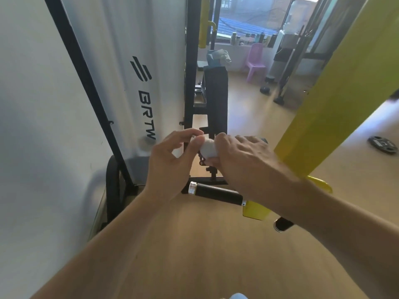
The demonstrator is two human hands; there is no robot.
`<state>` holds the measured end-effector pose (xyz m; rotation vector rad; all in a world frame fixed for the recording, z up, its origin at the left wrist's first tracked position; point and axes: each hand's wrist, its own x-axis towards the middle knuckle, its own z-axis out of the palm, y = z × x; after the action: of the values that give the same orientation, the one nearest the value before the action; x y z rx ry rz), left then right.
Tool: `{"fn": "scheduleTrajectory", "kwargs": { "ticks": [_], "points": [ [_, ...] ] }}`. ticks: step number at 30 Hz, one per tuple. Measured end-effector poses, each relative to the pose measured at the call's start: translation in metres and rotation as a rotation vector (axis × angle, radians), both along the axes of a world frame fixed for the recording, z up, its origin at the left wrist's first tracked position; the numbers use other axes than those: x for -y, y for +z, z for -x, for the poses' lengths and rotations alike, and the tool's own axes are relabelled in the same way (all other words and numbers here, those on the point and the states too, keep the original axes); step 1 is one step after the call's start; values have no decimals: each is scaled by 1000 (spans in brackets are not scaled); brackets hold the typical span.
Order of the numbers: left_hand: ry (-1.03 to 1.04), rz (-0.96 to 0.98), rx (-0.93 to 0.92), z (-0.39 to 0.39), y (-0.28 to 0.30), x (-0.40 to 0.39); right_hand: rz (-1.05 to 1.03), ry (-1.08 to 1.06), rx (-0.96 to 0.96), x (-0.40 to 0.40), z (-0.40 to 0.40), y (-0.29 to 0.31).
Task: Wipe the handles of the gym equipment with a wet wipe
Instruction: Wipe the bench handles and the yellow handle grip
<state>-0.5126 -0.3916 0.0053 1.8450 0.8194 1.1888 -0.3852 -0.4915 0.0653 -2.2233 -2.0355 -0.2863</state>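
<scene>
A white wet wipe (207, 148), bunched into a ball, sits between both hands at the centre of the view. My right hand (244, 160) holds it from the right with curled fingers. My left hand (172, 160) pinches its left edge with thumb and forefinger. Just below the hands lies a black handle (218, 193) with a silver end cap, fixed to a yellow machine arm (336, 93). A second black handle end (282, 225) pokes out under my right forearm.
A white shroud (138, 72) marked BRTW with a black frame stands on the left. A black padded bench (216, 98) is behind the hands. On the wooden floor are a weight plate (383, 144) at right and a pink chair (255, 61) by the window.
</scene>
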Motion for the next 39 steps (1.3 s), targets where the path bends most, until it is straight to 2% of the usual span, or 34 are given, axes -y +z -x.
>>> {"fn": "scheduleTrajectory", "kwargs": {
  "ticks": [2, 5, 8, 10, 12, 17, 19, 22, 24, 27, 29, 31, 33, 35, 37, 39],
  "points": [
    [-15, -41, -35, 1, 2, 1, 14, -92, 98, 16, -3, -2],
    [-62, 42, -10, 0, 4, 6, -22, -152, 207, 19, -5, -10],
    [-71, 45, 11, 0, 2, 8, -154, 42, 163, -8, 4, -13],
    [-55, 39, 34, 2, 0, 6, -216, 92, 122, -19, 9, -14],
    [-24, 24, 33, 3, -2, 4, -155, -7, 151, -11, 4, -14],
    [7, -26, 46, 1, -4, 5, 163, -273, 441, 25, -6, -3],
    [-11, -21, 63, 0, -3, 8, 187, -211, 420, 5, 4, -3],
    [-35, -55, 54, 2, -1, 9, 42, -87, 329, -20, 17, -10],
    [-27, -50, 35, 3, -3, 6, 42, -109, 342, -15, 9, -10],
    [-2, -28, 7, 1, -5, 1, 290, -254, 590, 21, -10, -5],
    [0, -22, 6, -1, -5, 3, 362, -323, 775, 32, -14, -1],
    [-8, -22, 27, -2, -3, 6, 320, -237, 699, 16, -9, -6],
    [-29, -25, 48, -2, -3, 7, 146, -115, 525, -9, 1, -15],
    [-48, -71, 42, -1, -3, 4, 12, -83, 439, -23, 5, -20],
    [-36, -91, 21, 0, -6, -1, 39, -102, 471, -12, -3, -18],
    [-8, -77, 10, 1, -8, -4, 211, -156, 651, 16, -16, -15]
  ]
}}
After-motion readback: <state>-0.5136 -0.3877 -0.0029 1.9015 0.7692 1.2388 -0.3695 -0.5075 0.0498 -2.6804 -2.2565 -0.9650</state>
